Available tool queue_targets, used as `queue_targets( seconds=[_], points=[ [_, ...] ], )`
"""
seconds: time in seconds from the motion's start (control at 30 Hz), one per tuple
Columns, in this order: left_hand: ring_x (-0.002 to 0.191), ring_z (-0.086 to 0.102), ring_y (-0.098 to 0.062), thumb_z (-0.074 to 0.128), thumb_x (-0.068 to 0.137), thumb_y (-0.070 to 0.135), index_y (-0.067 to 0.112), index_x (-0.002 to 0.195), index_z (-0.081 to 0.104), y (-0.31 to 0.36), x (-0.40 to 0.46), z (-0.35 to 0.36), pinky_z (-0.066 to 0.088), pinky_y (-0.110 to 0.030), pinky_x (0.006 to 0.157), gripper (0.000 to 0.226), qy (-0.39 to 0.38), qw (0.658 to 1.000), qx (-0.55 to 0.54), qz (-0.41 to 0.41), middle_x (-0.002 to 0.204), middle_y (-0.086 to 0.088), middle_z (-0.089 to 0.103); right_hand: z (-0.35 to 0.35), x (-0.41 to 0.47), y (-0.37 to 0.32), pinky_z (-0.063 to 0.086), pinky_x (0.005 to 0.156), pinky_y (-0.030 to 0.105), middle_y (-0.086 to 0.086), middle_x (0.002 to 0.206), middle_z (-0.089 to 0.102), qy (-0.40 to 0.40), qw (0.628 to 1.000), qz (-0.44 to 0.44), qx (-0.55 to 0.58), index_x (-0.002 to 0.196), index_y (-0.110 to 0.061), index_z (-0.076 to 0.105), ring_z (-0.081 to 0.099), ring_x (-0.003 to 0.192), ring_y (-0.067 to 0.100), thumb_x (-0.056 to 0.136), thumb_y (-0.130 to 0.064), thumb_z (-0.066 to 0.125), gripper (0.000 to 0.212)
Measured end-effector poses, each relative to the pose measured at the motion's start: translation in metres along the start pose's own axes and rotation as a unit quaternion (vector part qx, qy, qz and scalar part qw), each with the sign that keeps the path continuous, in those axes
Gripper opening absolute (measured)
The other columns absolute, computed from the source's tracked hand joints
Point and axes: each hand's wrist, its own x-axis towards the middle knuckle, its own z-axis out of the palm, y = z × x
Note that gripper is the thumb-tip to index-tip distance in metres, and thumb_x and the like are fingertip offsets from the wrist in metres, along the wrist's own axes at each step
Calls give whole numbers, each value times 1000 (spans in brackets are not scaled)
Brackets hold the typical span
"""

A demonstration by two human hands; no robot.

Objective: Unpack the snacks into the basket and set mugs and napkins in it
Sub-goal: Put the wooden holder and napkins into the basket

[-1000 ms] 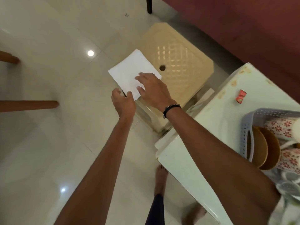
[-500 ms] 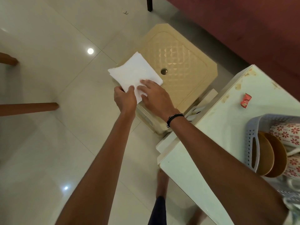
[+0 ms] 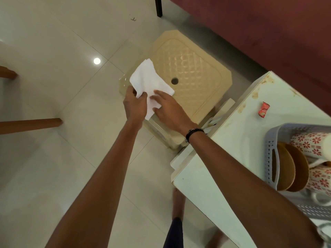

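1. The napkin (image 3: pixel 151 83) lies at the stool's (image 3: pixel 188 68) near corner.
2. The left hand (image 3: pixel 135 106) pinches its edge; the right hand (image 3: pixel 168 109) presses flat fingers on it.
3. Thin, limp, easily torn, I judge: lift it by a folded edge.

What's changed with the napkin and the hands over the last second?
The left hand has taken hold of the napkin, pinching its near corner and lifting it so it now crumples; a second ago it lay flat on the stool. The right hand slid toward the near edge, fingers flat on the napkin. The basket on the table is unchanged.
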Motion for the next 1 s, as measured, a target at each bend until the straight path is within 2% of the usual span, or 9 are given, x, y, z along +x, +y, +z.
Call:
queue_targets(
  seconds=[0.07,0.17,0.27,0.43,0.6,0.7,0.83,0.93,1.0],
  points=[
    [89,56,-11,49,84,6,24,104,52,5,-8,-2,50,-28,81,27,-41,999,-31,-7,98,6,59,-12,-8,2,32,112,32,5,148,38,72,994,38,76,135,-12,46,34,135,20,92,-15,54,43],
    [101,60,-15,52,87,7,18,124,53,16,-19,-6,53,-27,79,39,-139,988,-57,-28,114,2,63,-39,-22,4,38,108,33,2,146,37,153,965,107,182,138,-17,37,37,131,17,88,-30,63,58],
    [108,61,-24,57,84,10,17,126,52,27,-36,-10,55,-39,85,43,-262,962,-68,-23,117,-4,64,-75,-41,10,46,101,34,-3,142,44,102,930,165,313,139,-23,35,48,125,15,80,-42,71,71],
    [104,64,-23,63,79,13,23,114,59,41,-74,7,53,-44,89,37,-353,932,-73,-37,109,0,68,-114,-91,28,56,86,36,-4,115,69,25,866,196,460,120,-21,61,66,103,18,79,-28,74,44],
    [91,68,-15,61,85,6,13,120,58,49,-124,48,57,-29,75,36,-372,923,-72,-66,106,-3,69,-129,-151,44,54,77,25,-10,103,72,98,862,230,441,108,-23,64,69,91,6,78,-27,75,32],
    [86,67,-18,56,85,-2,6,117,58,47,-160,81,56,-31,75,33,-360,927,-73,-74,100,-6,68,-138,-190,47,55,83,26,-13,106,68,187,869,245,387,111,-27,59,66,95,7,83,-26,71,31],
    [86,65,-21,56,84,1,3,117,59,40,-221,125,54,-32,76,33,-310,943,-70,-99,100,-11,67,-146,-243,42,51,81,21,-7,108,61,320,872,251,273,121,-16,55,59,97,10,91,-17,59,31],
    [97,65,-24,53,70,18,14,123,54,37,-273,153,55,-38,84,53,-298,953,-7,-61,112,-8,66,-148,-280,43,44,68,7,-6,97,60,374,869,268,184,110,-12,58,57,82,6,89,-14,60,22],
    [97,63,-23,51,71,17,15,123,51,32,-304,166,54,-32,80,52,-297,954,19,-33,112,-7,65,-147,-305,47,38,56,6,-2,86,62,396,864,272,154,97,-12,58,57,72,9,88,-13,58,9]
  ],
)
